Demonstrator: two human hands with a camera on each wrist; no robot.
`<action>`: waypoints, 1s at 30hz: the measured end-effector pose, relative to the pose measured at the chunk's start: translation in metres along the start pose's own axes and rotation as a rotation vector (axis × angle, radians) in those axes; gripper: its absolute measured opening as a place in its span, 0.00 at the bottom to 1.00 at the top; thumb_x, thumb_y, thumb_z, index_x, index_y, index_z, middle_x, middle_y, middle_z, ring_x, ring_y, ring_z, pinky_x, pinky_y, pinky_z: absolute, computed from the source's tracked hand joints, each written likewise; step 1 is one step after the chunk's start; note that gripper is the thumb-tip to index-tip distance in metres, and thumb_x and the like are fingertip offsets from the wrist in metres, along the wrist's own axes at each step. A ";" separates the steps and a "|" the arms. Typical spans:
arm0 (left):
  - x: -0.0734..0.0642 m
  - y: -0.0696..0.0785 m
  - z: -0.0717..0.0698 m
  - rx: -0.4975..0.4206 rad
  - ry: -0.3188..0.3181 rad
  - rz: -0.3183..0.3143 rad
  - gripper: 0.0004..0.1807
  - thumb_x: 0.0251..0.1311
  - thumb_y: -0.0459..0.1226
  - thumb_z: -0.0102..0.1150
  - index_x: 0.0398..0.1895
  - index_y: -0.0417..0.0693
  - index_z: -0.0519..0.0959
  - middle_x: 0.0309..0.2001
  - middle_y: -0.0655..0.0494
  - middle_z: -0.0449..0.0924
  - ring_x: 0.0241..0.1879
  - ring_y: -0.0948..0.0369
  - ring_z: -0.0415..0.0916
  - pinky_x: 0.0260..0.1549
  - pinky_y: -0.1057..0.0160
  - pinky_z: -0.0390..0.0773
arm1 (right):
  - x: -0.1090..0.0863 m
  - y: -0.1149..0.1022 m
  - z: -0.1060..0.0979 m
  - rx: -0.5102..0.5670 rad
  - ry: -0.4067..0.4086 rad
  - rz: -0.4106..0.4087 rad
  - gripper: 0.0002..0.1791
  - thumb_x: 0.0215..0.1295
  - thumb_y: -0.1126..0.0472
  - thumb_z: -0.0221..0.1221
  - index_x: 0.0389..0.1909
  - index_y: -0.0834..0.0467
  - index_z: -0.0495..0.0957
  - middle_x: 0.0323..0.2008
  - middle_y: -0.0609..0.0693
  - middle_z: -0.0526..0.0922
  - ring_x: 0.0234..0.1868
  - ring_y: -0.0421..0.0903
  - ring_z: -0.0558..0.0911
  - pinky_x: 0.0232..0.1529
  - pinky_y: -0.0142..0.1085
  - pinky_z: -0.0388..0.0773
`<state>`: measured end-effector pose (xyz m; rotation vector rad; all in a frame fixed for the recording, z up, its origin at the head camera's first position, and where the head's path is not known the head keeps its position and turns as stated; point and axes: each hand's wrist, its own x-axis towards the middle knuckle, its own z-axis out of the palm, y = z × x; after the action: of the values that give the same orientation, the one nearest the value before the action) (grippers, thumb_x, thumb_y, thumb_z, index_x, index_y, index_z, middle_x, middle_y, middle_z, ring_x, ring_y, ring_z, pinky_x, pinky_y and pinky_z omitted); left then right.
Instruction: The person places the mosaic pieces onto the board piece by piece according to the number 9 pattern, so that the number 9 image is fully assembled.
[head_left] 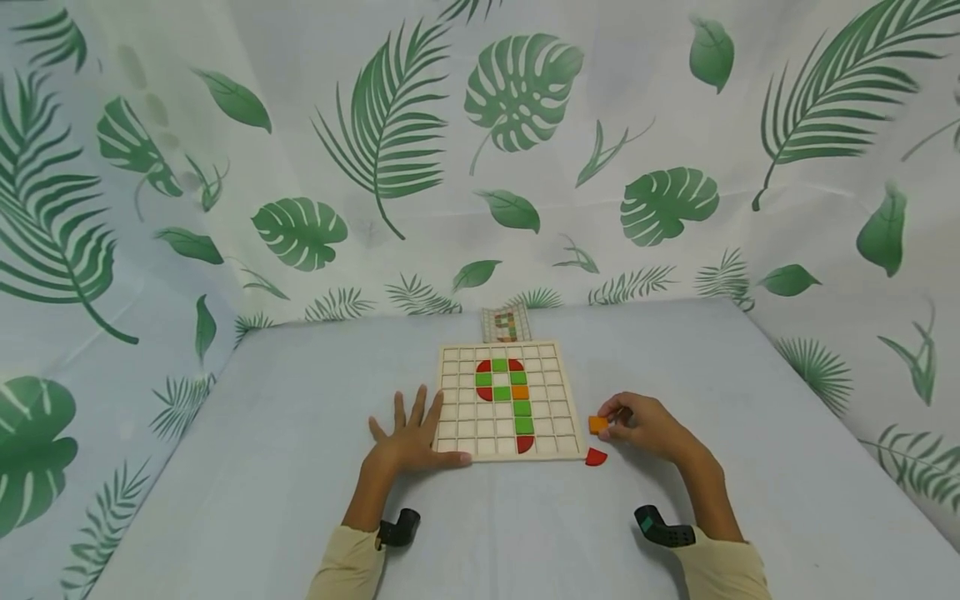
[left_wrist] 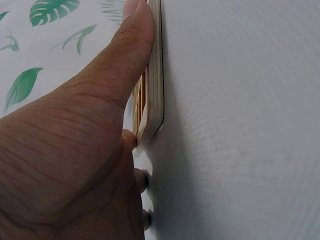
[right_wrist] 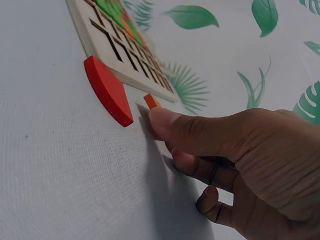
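A wooden grid board (head_left: 461, 425) lies on the table, with red, green and orange tiles set in its cells in the form of a 9. My left hand (head_left: 408, 442) rests at the board's near left corner with its fingers spread; in the left wrist view the thumb (left_wrist: 132, 37) lies along the board's edge. To the right of the board, my right hand (head_left: 645, 425) pinches an orange square tile (head_left: 597, 425) between thumb and fingers. In the right wrist view only a corner of that orange tile (right_wrist: 151, 101) shows past the thumb.
A loose red quarter-round tile (head_left: 596, 457) lies by the board's near right corner. Behind the board stands a small pattern card (head_left: 491, 325) showing the same figure. Leaf-printed cloth (head_left: 427, 208) hangs at the back and sides of the table.
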<state>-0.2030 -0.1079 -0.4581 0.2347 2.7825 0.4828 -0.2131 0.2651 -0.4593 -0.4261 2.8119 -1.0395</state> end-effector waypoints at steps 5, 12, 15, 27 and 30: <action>-0.001 0.000 -0.001 0.002 0.007 0.002 0.63 0.47 0.70 0.61 0.79 0.54 0.43 0.80 0.45 0.33 0.76 0.36 0.24 0.60 0.20 0.34 | 0.001 0.000 0.000 0.002 0.018 -0.028 0.14 0.57 0.64 0.69 0.42 0.64 0.79 0.35 0.51 0.82 0.36 0.43 0.76 0.35 0.29 0.75; -0.001 0.000 -0.001 -0.006 0.002 0.003 0.63 0.46 0.70 0.61 0.79 0.53 0.43 0.80 0.44 0.33 0.76 0.36 0.24 0.60 0.20 0.34 | 0.000 -0.001 0.000 -0.003 0.035 -0.041 0.15 0.57 0.64 0.69 0.42 0.64 0.79 0.37 0.52 0.82 0.37 0.44 0.78 0.37 0.30 0.76; -0.001 0.000 0.000 -0.003 0.005 0.007 0.63 0.46 0.70 0.61 0.79 0.53 0.43 0.80 0.44 0.33 0.76 0.36 0.24 0.60 0.20 0.34 | 0.000 -0.002 0.001 -0.005 0.046 -0.039 0.15 0.56 0.64 0.69 0.42 0.64 0.79 0.37 0.52 0.82 0.36 0.44 0.78 0.36 0.29 0.76; -0.002 0.001 0.000 -0.006 0.013 0.006 0.63 0.46 0.70 0.62 0.79 0.53 0.44 0.79 0.44 0.33 0.76 0.35 0.25 0.60 0.20 0.34 | 0.007 -0.008 0.006 0.003 0.057 -0.106 0.12 0.57 0.65 0.68 0.42 0.62 0.81 0.38 0.50 0.82 0.38 0.43 0.77 0.35 0.28 0.76; -0.002 0.000 0.000 -0.006 0.015 0.006 0.64 0.46 0.70 0.62 0.79 0.53 0.44 0.80 0.44 0.34 0.76 0.36 0.24 0.60 0.20 0.34 | 0.009 -0.011 0.009 0.010 0.051 -0.112 0.12 0.56 0.65 0.68 0.42 0.61 0.81 0.38 0.50 0.81 0.38 0.43 0.77 0.35 0.28 0.76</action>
<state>-0.2007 -0.1078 -0.4577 0.2392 2.7955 0.4962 -0.2176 0.2488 -0.4586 -0.5706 2.8553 -1.0999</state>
